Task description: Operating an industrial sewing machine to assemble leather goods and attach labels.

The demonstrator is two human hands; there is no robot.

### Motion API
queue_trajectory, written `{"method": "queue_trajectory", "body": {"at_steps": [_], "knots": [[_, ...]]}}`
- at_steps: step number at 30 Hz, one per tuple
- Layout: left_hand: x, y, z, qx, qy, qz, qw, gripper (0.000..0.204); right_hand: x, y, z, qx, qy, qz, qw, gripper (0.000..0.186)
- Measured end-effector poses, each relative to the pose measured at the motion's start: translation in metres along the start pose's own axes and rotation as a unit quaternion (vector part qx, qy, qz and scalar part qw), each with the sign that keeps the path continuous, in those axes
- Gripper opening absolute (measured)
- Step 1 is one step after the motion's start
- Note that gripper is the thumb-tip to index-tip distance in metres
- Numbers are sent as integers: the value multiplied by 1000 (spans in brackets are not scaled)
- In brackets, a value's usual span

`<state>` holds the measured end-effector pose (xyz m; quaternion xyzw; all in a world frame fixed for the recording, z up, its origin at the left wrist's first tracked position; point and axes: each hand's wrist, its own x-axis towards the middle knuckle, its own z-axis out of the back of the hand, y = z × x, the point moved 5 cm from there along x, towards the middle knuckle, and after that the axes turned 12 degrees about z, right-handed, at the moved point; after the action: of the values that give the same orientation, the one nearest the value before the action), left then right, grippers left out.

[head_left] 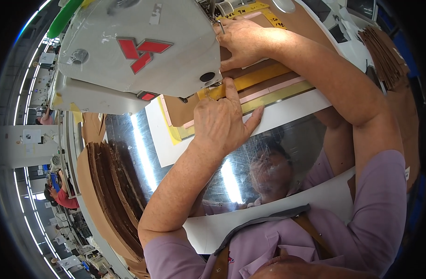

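Note:
A flat template with yellow edges (261,101) and pink strips lies under the head of a grey industrial sewing machine (175,56). Brown sheet pieces (185,111) are set in the template. My left hand (220,116) rests on its near side, index finger stretched toward the needle area and thumb spread along the yellow edge. Farther back, my right hand (244,43) lies over the template with thumb and fingers apart, close against the machine head. The machine partly hides its fingertips. Neither hand shows anything gripped in it.
A shiny metal plate (287,135) and white sheet (166,156) lie beneath and in front of the template. Stacked brown pieces (113,181) stand at the left, and another brown bundle (385,56) at the far right. A person in red (66,200) sits far off left.

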<state>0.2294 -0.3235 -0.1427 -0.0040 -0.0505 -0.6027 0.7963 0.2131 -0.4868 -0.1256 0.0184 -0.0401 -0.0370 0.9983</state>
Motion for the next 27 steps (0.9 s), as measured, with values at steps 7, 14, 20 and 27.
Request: {"method": "queue_trajectory", "body": {"at_steps": [7, 14, 20, 27], "knots": [[-1, 0, -1, -11, 13, 1, 1000, 89, 2, 3, 1, 2, -8, -5, 1000, 71], [-2, 0, 1, -8, -16, -6, 1000, 88, 0, 1, -7, -19, -51, 11, 998, 68], [-11, -3, 2, -21, -34, -24, 999, 85, -3, 6, 5, 26, -15, 11, 999, 58], [-30, 17, 9, -59, -20, -2, 998, 76, -14, 12, 0, 34, -63, 65, 995, 45]]}}
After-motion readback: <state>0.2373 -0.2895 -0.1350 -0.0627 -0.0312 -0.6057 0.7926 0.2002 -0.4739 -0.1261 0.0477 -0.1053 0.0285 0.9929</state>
